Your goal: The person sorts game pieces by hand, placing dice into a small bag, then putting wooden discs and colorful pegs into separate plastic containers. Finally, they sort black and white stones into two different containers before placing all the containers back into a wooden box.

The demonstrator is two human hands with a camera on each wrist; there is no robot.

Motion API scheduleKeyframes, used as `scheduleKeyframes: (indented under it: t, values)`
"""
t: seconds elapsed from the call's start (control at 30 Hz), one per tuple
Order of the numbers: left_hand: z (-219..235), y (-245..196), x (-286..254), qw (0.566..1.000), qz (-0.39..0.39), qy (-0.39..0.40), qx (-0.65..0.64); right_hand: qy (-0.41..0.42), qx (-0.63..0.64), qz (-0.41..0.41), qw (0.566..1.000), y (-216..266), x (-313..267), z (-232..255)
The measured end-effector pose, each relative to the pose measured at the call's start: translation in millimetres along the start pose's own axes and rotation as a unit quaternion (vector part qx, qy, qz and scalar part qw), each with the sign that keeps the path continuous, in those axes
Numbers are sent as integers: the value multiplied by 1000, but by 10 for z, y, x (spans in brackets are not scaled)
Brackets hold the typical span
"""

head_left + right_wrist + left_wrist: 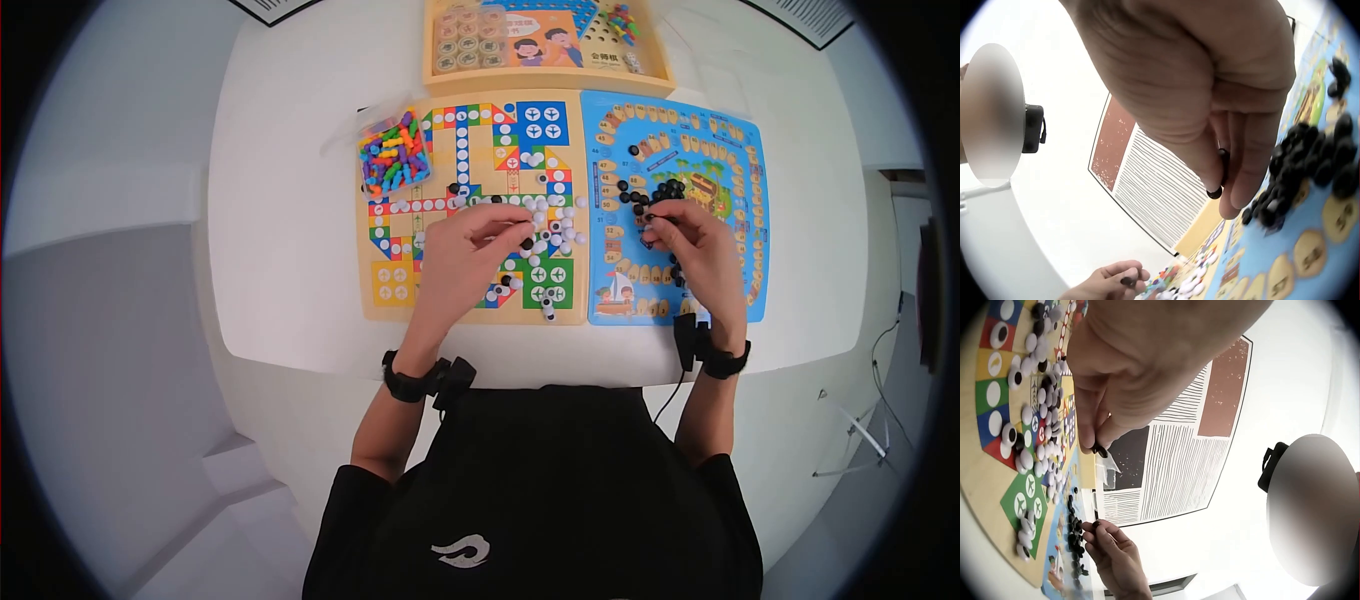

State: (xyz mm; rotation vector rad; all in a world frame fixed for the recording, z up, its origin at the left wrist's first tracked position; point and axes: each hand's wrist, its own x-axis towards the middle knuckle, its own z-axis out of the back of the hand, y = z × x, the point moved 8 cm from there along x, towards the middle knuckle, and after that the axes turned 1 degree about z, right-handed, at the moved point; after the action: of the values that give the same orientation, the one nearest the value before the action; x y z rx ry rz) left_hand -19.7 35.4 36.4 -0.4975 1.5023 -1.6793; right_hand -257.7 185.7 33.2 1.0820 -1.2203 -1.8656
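My left hand (468, 262) is over the board at the left and pinches a black go stone (1099, 450) between thumb and fingertips. Below it lie many white go stones (566, 235), with a few black ones mixed in. My right hand (698, 255) is over the blue board. Its thumb and fingers pinch a black go stone (1214, 192), and a second dark piece (1224, 157) shows deeper between the fingers. Close beside the right fingertips lies a heap of black go stones (1297, 162).
A ludo-style board (375, 290) and a blue path board (752, 200) lie side by side on the white table (290, 200). A clear box of coloured pegs (395, 155) sits on the left board's edge. Behind stands a wooden game box (550, 82).
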Motion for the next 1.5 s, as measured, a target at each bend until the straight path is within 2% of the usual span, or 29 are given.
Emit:
scheduleKeyframes:
  t: [0.07, 0.1, 0.13, 0.2, 0.3, 0.37, 0.4, 0.47, 0.5, 0.57, 0.7, 0.8, 0.87, 1.0, 1.1, 1.23, 1.3, 1.37, 1.4, 1.47, 1.5]
  values:
    - [-164, 27, 82, 997, 17, 35, -72, -46, -151, 17, 987, 59, -92, 194]
    - [-222, 45, 113, 997, 16, 41, -69, -73, -187, 96, 975, 149, -133, 247]
    - [-291, 62, 144, 994, 14, 57, -90, -78, -184, 94, 975, 136, -162, 283]
    - [-411, 36, 194, 991, 12, 76, -107, -150, -213, 122, 958, 241, -268, 410]
    - [-601, -4, 237, 986, 31, 108, -122, -181, -218, 118, 952, 271, -396, 508]
    - [-740, 51, 274, 975, 83, 134, -158, -187, -220, 126, 949, 225, -443, 526]
    - [-784, 27, 293, 975, 83, 138, -155, -191, -224, 137, 946, 214, -469, 532]
    - [-923, 40, 293, 953, 150, 167, -202, -191, -217, 121, 950, 172, -495, 522]
    - [-962, 27, 309, 953, 150, 171, -200, -187, -212, 108, 953, 146, -500, 510]
    - [-1096, 41, 308, 925, 191, 203, -258, -186, -208, 111, 954, 124, -520, 495]
    - [-1290, 70, 448, 925, 167, 228, -255, -177, -196, 113, 958, 95, -533, 478]
    - [-1382, -24, 524, 942, 129, 232, -208, -183, -213, 123, 952, 123, -539, 472]
    - [-1397, -208, 543, 950, 66, 242, -184, -185, -208, 121, 953, 127, -535, 469]
    - [-1159, -393, 526, 961, 54, 216, -165, -189, -210, 121, 952, 163, -526, 441]
    - [-817, -436, 475, 966, 25, 203, -157, -172, -217, 103, 955, 176, -482, 374]
    - [-242, -407, 265, 989, -23, 120, -84, -156, -227, 90, 957, 158, -397, 304]
    - [-14, -320, 116, 994, -33, 91, -49, -138, -288, 142, 937, 186, -344, 209]
    - [253, -186, -26, 999, -39, 11, 11, -130, -322, 158, 924, 201, -278, 121]
    - [314, -126, -95, 999, -38, 7, 8, -122, -352, 175, 911, 228, -255, 60]
    - [495, -61, -236, 987, -44, -55, 147, -112, -365, 168, 909, 211, -215, -1]
    - [534, -42, -308, 987, -41, -63, 145, -106, -375, 159, 907, 199, -192, -32]
